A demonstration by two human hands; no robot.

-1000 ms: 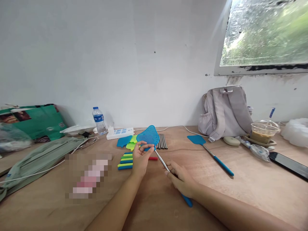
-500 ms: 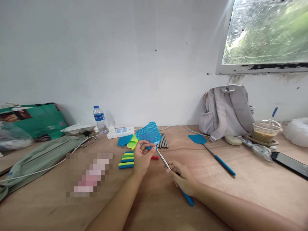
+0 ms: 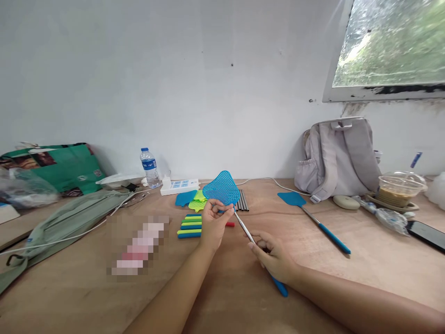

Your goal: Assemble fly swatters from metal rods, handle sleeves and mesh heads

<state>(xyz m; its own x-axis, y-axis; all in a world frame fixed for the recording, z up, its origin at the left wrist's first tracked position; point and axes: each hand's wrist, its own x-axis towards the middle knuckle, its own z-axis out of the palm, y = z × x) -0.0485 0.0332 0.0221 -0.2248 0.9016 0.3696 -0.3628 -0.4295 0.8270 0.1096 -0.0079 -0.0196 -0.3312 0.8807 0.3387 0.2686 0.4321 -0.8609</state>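
Observation:
A blue fly swatter (image 3: 222, 187) with a perforated head, a metal rod and a blue grip is held tilted over the table by both hands. My left hand (image 3: 214, 222) pinches it where the head meets the rod. My right hand (image 3: 273, 257) is closed around the rod just above the blue grip. Behind my left hand lie loose blue and yellow-green swatter heads (image 3: 198, 202). Several blue, green and yellow grips (image 3: 189, 227) lie left of that hand, partly hidden by it. Metal rods (image 3: 244, 200) lie behind the held swatter. To the right rests another blue swatter (image 3: 292, 198).
At the back stand a water bottle (image 3: 150, 168), a white power strip (image 3: 179, 186) and a grey backpack (image 3: 340, 157). A drink cup (image 3: 396, 191) and a phone (image 3: 427, 235) are at the right. Grey-green cloth (image 3: 76, 227) and a green bag (image 3: 73, 169) lie left.
The whole view has shifted, so things appear further right. Both hands keep their hold on the swatter, with almost the same grip and tilt.

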